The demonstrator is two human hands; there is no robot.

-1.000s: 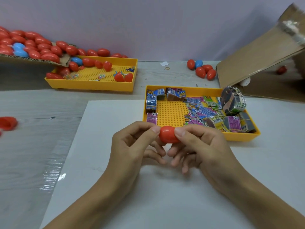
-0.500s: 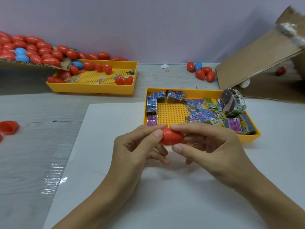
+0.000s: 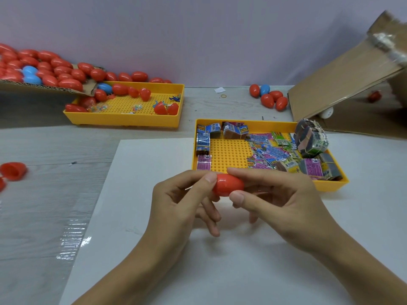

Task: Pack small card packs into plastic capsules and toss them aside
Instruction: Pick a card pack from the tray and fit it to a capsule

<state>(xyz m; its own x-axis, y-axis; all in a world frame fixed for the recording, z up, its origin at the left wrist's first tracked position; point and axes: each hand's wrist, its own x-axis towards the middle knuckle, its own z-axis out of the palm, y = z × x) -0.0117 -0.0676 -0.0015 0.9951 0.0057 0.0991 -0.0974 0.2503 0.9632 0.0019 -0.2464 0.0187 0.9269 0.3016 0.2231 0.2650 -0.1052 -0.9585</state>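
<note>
Pinching red capsule [image 3: 228,185] end to end, left hand [image 3: 185,201] and right hand [image 3: 275,194], fingers curled round it, above white sheet [image 3: 154,249] before card tray [image 3: 330,187]. Looks light, stiff, slick; best gripped across both halves near the seam.

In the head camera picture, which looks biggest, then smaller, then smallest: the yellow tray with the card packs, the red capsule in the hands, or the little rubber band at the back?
1. Yellow tray with card packs: biggest by far.
2. Red capsule held between both hands: clearly smaller, though nearer the camera.
3. Rubber band: tiniest, but it lies farthest away, which shrinks it further.
</note>
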